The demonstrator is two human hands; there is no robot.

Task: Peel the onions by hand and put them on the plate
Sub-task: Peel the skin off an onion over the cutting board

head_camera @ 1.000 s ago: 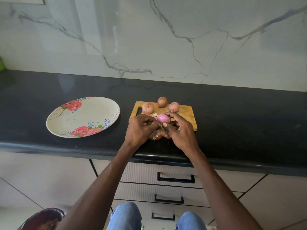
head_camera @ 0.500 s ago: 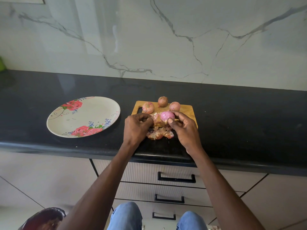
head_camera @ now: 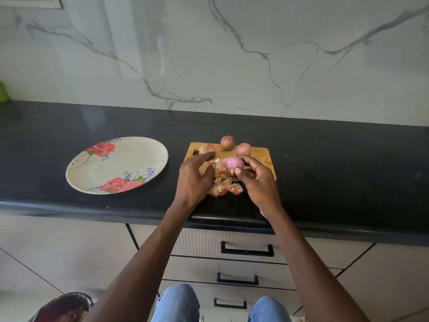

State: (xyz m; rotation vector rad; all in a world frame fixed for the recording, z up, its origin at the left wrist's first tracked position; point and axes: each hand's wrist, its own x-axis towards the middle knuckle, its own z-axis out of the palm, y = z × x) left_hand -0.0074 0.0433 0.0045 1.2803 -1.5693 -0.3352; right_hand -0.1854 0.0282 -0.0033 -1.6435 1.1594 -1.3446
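A white marble wall backs the black counter I am working over, and on it the flowered plate at nine o'clock lies bare, well apart from the wooden cutting board at centre. My right hand is closed around the peeled onion above the board, while my left hand hangs beside it with loose, spread fingers gripping nothing I can make out. I judge one onion done but not plated; three unpeeled onions wait at twelve o'clock, with skin scraps at six.
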